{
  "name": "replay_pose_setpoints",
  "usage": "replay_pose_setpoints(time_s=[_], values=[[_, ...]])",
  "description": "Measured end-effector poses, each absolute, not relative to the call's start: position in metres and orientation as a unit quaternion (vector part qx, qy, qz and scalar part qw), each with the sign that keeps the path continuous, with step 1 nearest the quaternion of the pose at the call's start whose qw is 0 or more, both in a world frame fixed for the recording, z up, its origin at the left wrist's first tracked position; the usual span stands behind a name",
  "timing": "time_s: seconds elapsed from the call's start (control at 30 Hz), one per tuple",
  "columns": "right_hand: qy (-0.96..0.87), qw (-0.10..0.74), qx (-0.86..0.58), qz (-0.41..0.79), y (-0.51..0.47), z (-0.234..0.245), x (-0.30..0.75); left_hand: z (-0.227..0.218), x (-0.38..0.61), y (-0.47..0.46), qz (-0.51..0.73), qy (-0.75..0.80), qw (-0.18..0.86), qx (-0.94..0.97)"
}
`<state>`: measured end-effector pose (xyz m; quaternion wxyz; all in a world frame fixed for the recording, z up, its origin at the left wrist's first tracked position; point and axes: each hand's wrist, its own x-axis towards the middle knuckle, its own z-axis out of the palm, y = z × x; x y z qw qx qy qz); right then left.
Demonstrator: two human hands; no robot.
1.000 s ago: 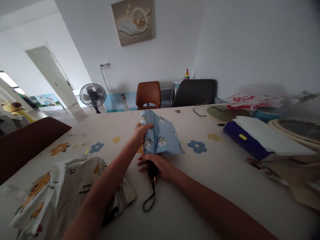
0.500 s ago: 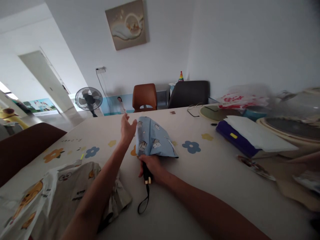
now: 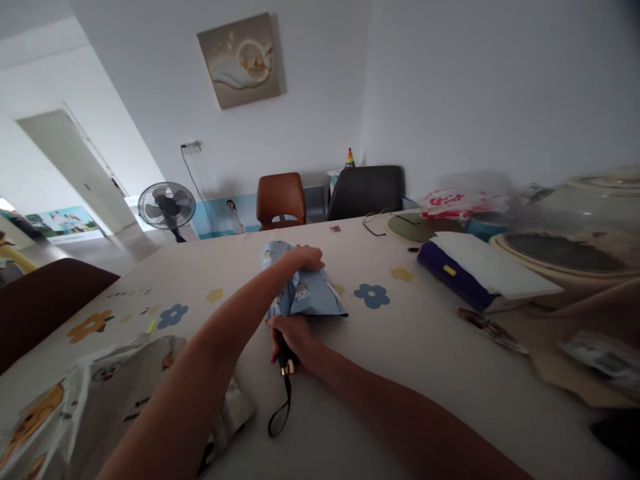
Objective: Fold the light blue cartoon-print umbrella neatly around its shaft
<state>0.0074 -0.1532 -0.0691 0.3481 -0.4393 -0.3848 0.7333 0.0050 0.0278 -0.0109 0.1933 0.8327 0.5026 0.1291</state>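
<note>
Folded light-blue cartoon-print umbrella, black handle, lying on table

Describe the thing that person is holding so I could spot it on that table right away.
On the flower-print table, near its middle, lies a folded umbrella between the left hand and right hand. Its pale blue cartoon-animal fabric, black handle and dangling wrist strap set it apart.

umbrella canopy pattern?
Light blue umbrella canopy printed with small cartoon animals; head view.

White walls, a painting, 2 chairs and a fan.
</note>
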Motion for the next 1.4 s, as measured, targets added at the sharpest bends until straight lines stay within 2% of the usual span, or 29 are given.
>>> replay_pose_setpoints(time_s=[0.23, 0.43, 0.57, 0.67, 0.8, 0.97, 1.2, 1.4], values=[[-0.391, 0.352, -0.431, 0.733, -0.152, -0.071, 0.007, 0.006, 0.002, 0.029, 0.108, 0.459, 0.222, 0.853], [-0.371, 0.353, -0.424, 0.747, -0.152, -0.068, 0.008, 0.033, -0.031, 0.028, 0.298, 0.391, 0.342, 0.801], [-0.364, 0.356, -0.418, 0.752, -0.153, -0.07, 0.008, 0.042, -0.06, 0.025, 0.421, 0.385, 0.356, 0.74], [-0.353, 0.36, -0.417, 0.756, -0.151, -0.073, 0.008, 0.041, -0.085, 0.02, 0.473, 0.4, 0.388, 0.683], [-0.359, 0.347, -0.422, 0.757, -0.149, -0.075, 0.008, 0.028, -0.118, 0.013, 0.512, 0.364, 0.485, 0.608], [-0.366, 0.34, -0.428, 0.753, -0.15, -0.075, 0.006, 0.025, -0.143, 0.003, 0.511, 0.335, 0.529, 0.589], [-0.395, 0.346, -0.441, 0.728, -0.152, -0.075, 0.003, 0.047, -0.142, 0.001, 0.448, 0.401, 0.427, 0.676], [-0.404, 0.339, -0.458, 0.715, -0.153, -0.071, 0.004, 0.055, -0.148, 0.002, 0.413, 0.41, 0.465, 0.667]])
